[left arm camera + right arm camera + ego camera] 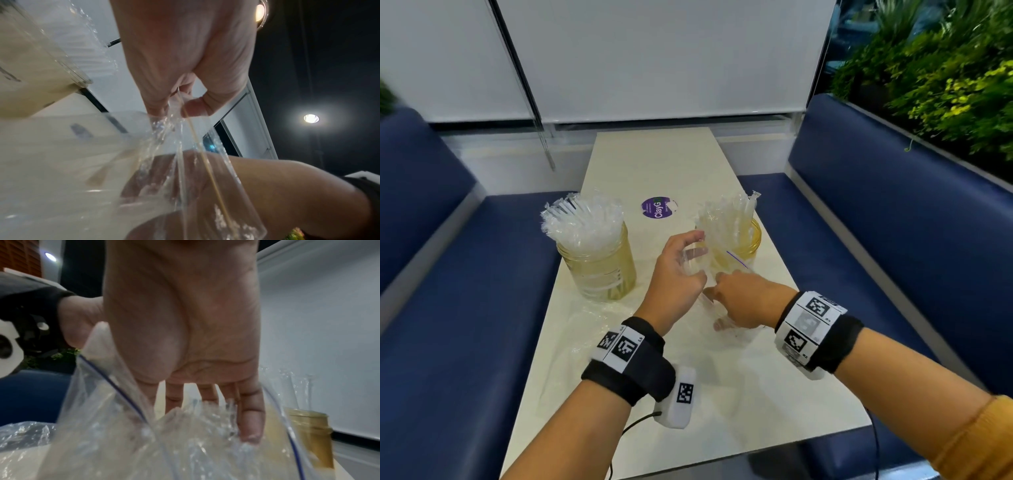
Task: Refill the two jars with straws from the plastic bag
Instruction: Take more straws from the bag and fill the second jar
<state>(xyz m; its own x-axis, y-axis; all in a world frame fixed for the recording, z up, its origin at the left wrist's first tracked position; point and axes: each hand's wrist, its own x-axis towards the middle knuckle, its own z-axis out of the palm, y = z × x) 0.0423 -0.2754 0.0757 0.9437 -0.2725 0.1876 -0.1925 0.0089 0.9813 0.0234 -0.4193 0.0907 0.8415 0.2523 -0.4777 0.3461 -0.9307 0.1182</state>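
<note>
Two yellowish glass jars stand on the pale table (654, 161), both packed with clear-wrapped straws: the left jar (599, 270) and the right jar (751, 240). In front of the right jar my left hand (693, 257) holds up the mouth of a clear plastic bag (738, 261) with a blue zip line. In the left wrist view the left hand (176, 105) pinches the bag (185, 162) between thumb and fingers. My right hand (722, 301) reaches inside, and its fingers (249, 426) are straight in the bag (115, 386) among crinkled straw wrappers. I cannot see a straw gripped.
A crumpled clear plastic sheet (592, 315) lies on the table near the left jar. A purple round sticker (657, 207) sits between the jars. Blue bench seats (465, 274) flank the table, and green plants (945, 78) fill the far right.
</note>
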